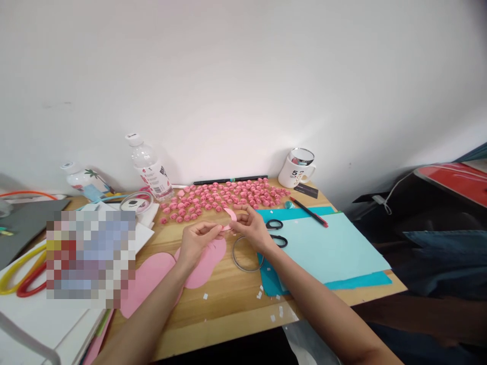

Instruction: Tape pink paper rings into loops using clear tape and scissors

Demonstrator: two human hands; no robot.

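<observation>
My left hand (198, 240) and my right hand (249, 227) meet over the middle of the wooden table (228, 299), both pinched on a curled pink paper strip (230, 218). Just beyond them lie several small pink paper rolls (220, 197) spread in rows. Under my left hand rest pink cut-out paper shapes (160, 276). A thin wire ring (243, 256) sits by my right wrist. Black-handled scissors (276, 232) lie just right of my right hand on light blue paper (335, 243).
A white mug (297, 170) stands at the back right, a plastic bottle (149, 170) and a smaller bottle (81, 181) at the back left. A tape roll (136, 204), a red pencil (310, 212), white sheets (41, 324) and coloured cords (19, 274) lie around. Small white scraps dot the front edge.
</observation>
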